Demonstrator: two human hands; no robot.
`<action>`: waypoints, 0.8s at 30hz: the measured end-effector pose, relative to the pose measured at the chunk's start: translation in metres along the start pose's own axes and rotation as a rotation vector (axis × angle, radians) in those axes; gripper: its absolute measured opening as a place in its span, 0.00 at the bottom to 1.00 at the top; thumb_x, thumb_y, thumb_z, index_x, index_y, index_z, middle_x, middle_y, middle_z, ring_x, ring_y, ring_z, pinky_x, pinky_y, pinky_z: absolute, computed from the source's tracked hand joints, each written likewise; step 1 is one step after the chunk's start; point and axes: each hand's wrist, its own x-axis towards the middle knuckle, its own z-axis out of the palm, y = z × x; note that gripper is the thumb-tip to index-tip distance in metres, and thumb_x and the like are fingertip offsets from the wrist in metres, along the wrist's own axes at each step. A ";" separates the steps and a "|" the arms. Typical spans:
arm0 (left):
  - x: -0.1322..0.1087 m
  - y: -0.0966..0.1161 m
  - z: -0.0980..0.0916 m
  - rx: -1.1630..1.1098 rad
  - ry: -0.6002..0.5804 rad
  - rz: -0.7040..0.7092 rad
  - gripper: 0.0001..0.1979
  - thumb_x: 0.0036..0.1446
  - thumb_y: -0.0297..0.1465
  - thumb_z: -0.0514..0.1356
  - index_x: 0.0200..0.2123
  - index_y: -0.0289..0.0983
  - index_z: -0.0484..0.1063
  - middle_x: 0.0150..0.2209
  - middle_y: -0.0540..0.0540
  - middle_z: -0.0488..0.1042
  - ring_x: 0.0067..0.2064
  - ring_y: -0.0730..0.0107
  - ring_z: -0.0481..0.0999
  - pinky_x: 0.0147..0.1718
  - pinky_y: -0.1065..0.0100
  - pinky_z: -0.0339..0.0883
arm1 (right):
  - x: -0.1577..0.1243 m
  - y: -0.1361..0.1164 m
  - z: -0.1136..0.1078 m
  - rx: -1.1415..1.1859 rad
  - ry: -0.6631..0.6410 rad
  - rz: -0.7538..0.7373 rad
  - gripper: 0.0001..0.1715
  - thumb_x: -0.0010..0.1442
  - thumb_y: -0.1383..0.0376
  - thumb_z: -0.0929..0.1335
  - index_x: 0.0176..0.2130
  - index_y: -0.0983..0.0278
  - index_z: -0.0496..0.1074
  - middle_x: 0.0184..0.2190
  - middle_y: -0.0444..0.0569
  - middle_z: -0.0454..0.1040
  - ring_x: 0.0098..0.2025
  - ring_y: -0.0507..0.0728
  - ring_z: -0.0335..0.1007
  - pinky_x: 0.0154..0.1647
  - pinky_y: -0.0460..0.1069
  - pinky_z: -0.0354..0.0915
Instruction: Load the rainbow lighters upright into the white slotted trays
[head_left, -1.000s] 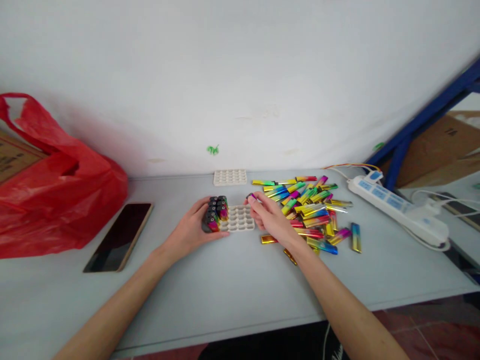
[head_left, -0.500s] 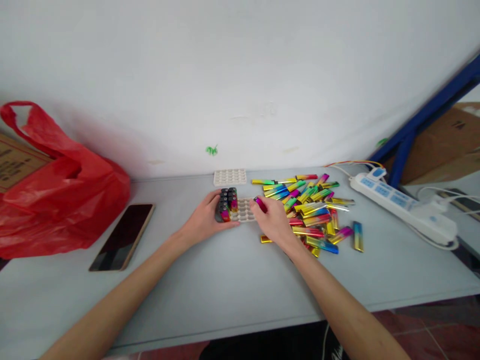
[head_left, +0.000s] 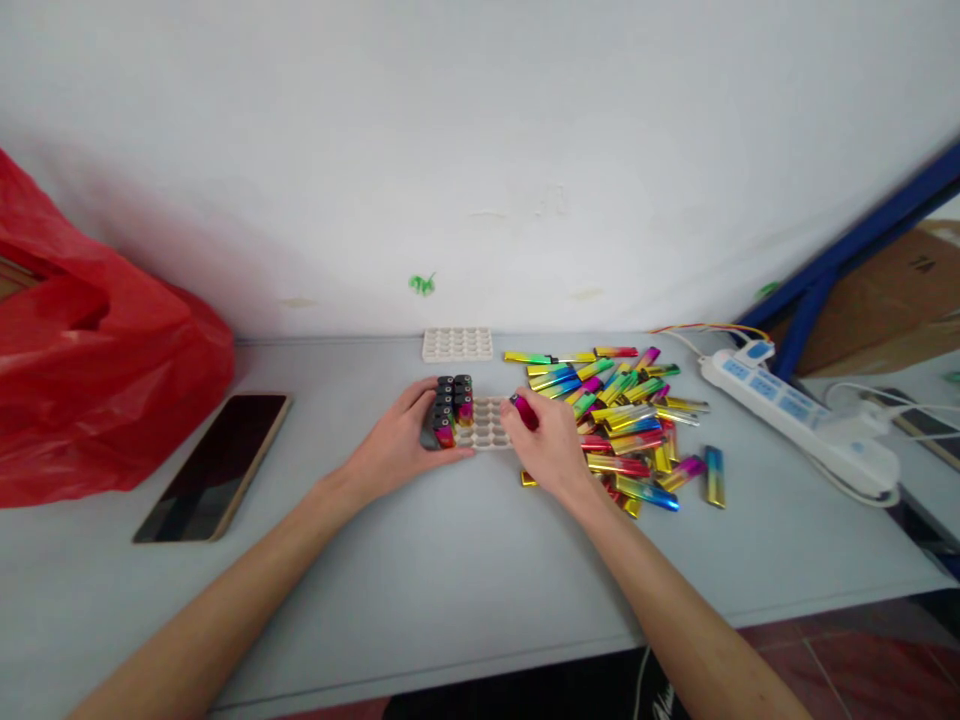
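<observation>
A white tray (head_left: 491,427) with rows of holes lies on the table between my hands. Several lighters (head_left: 454,400) with black tops stand upright in its left part. Around that end curls my left hand (head_left: 401,435), thumb along the near edge and fingers behind the lighters. My right hand (head_left: 551,440) pinches a magenta lighter (head_left: 525,411) upright over the tray's right part; its lower end is hidden by the fingers. Just right of this hand spreads a pile of shiny multicoloured lighters (head_left: 622,420), lying flat.
A second white tray (head_left: 457,344) lies by the wall. At left are a phone (head_left: 214,468) and a red plastic bag (head_left: 105,370). A white power strip (head_left: 802,410) with cables runs along the right, near a blue metal frame (head_left: 862,240) and a cardboard box (head_left: 892,300).
The camera view has shifted slightly, so the bag and phone sit further left. Both hands keep nearly the same places, with the magenta lighter still in my right fingers.
</observation>
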 end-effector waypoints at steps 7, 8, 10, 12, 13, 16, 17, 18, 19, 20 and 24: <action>-0.001 0.004 0.000 0.007 0.008 0.016 0.41 0.58 0.59 0.73 0.64 0.37 0.74 0.66 0.34 0.76 0.67 0.42 0.77 0.71 0.46 0.71 | -0.002 0.002 0.000 0.001 -0.022 -0.076 0.22 0.76 0.49 0.65 0.33 0.57 0.63 0.23 0.41 0.67 0.27 0.56 0.63 0.34 0.50 0.57; 0.000 0.004 0.000 0.012 0.007 0.019 0.41 0.58 0.59 0.73 0.64 0.37 0.74 0.66 0.34 0.76 0.68 0.42 0.77 0.72 0.46 0.71 | -0.002 0.002 0.000 0.001 -0.026 -0.111 0.20 0.77 0.50 0.64 0.35 0.57 0.65 0.26 0.42 0.69 0.30 0.56 0.66 0.36 0.50 0.59; -0.001 0.005 0.000 0.019 0.008 0.023 0.42 0.58 0.58 0.74 0.64 0.37 0.73 0.66 0.34 0.76 0.68 0.42 0.77 0.72 0.46 0.71 | -0.003 0.004 -0.001 -0.003 -0.037 -0.203 0.17 0.79 0.53 0.63 0.39 0.58 0.67 0.32 0.46 0.74 0.36 0.58 0.71 0.41 0.51 0.63; -0.001 0.005 0.000 0.020 0.008 0.026 0.42 0.58 0.57 0.74 0.65 0.37 0.73 0.66 0.34 0.76 0.68 0.42 0.77 0.72 0.46 0.70 | -0.003 0.005 -0.001 -0.019 -0.043 -0.292 0.17 0.80 0.54 0.63 0.39 0.59 0.68 0.39 0.50 0.76 0.42 0.59 0.73 0.46 0.51 0.66; -0.001 0.005 0.001 0.018 0.007 0.027 0.42 0.59 0.57 0.74 0.65 0.37 0.72 0.66 0.34 0.76 0.68 0.43 0.77 0.72 0.46 0.70 | -0.003 0.005 -0.002 -0.033 -0.046 -0.324 0.19 0.81 0.53 0.63 0.39 0.59 0.68 0.41 0.52 0.76 0.44 0.60 0.73 0.48 0.52 0.66; -0.001 0.005 0.001 0.013 0.007 0.023 0.40 0.59 0.56 0.74 0.64 0.37 0.73 0.66 0.35 0.76 0.67 0.43 0.77 0.72 0.47 0.71 | -0.004 0.005 -0.002 -0.070 -0.093 -0.336 0.23 0.81 0.51 0.64 0.35 0.59 0.67 0.36 0.49 0.75 0.40 0.59 0.72 0.44 0.51 0.66; -0.001 0.005 0.001 0.013 0.006 0.022 0.40 0.59 0.55 0.75 0.64 0.37 0.73 0.66 0.35 0.76 0.67 0.43 0.77 0.71 0.46 0.71 | -0.004 0.006 -0.002 -0.077 -0.120 -0.319 0.24 0.81 0.50 0.64 0.34 0.59 0.67 0.33 0.47 0.74 0.37 0.58 0.72 0.42 0.51 0.65; -0.001 0.005 0.001 0.013 0.005 0.022 0.40 0.58 0.55 0.75 0.64 0.38 0.73 0.66 0.35 0.76 0.67 0.42 0.77 0.71 0.46 0.72 | -0.004 0.006 -0.002 -0.081 -0.147 -0.301 0.25 0.81 0.50 0.64 0.33 0.59 0.66 0.31 0.46 0.74 0.35 0.57 0.71 0.40 0.50 0.64; -0.001 0.005 0.001 0.013 0.003 0.024 0.40 0.58 0.55 0.75 0.64 0.38 0.73 0.66 0.35 0.76 0.67 0.42 0.77 0.71 0.46 0.72 | -0.004 0.007 -0.001 -0.083 -0.170 -0.286 0.24 0.81 0.51 0.65 0.34 0.59 0.67 0.30 0.46 0.74 0.34 0.57 0.72 0.39 0.50 0.64; -0.001 0.005 0.001 0.012 0.001 0.025 0.40 0.58 0.55 0.75 0.64 0.38 0.73 0.66 0.35 0.76 0.67 0.42 0.77 0.71 0.46 0.72 | -0.004 0.008 0.000 -0.086 -0.187 -0.279 0.23 0.81 0.51 0.65 0.35 0.59 0.68 0.31 0.46 0.76 0.34 0.57 0.73 0.39 0.50 0.64; -0.001 0.005 0.001 -0.003 -0.001 0.030 0.40 0.58 0.55 0.75 0.65 0.38 0.73 0.65 0.36 0.76 0.67 0.43 0.78 0.71 0.46 0.72 | -0.004 0.010 0.005 -0.133 -0.248 -0.317 0.15 0.82 0.57 0.65 0.46 0.62 0.74 0.41 0.52 0.83 0.44 0.61 0.79 0.46 0.51 0.67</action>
